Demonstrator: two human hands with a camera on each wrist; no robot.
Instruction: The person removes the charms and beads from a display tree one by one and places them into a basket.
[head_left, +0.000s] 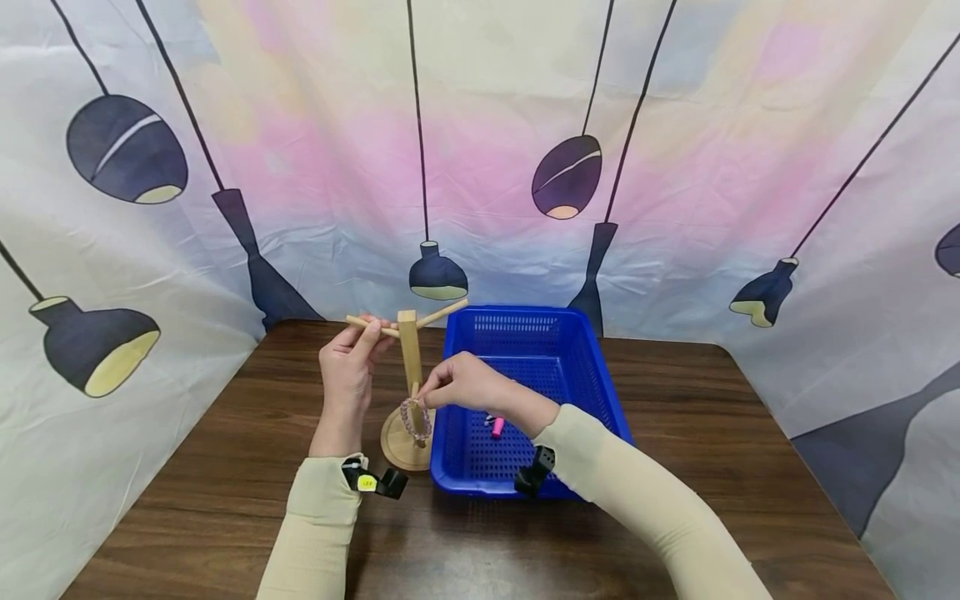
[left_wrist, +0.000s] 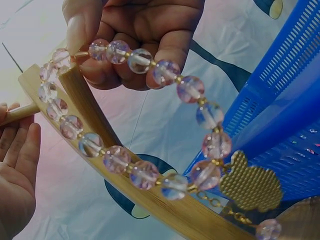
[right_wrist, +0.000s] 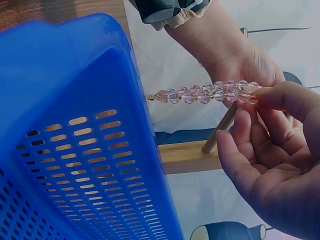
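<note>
A wooden stand (head_left: pixel 411 354) has a round base, a square post and several pegs. My left hand (head_left: pixel 348 367) pinches its upper left peg (head_left: pixel 372 326) between thumb and fingers. Lower down in front of the post, my right hand (head_left: pixel 468 383) pinches the top of a bracelet (head_left: pixel 416 419) of clear pink beads. The bracelet hangs as a loop from the thumb and fingertip, right at the end of a lower peg (right_wrist: pixel 220 127). A gold textured charm (left_wrist: pixel 251 185) and a short chain hang at its lower end. Whether the loop encircles the peg I cannot tell.
A blue plastic basket (head_left: pixel 615 400) stands just right of the stand, under my right forearm. Inside it lies a small bright pink item (head_left: pixel 498 427) with other small pieces. Both rest on a dark wooden table (head_left: pixel 712 467), with a printed cloth (head_left: pixel 495 100) behind.
</note>
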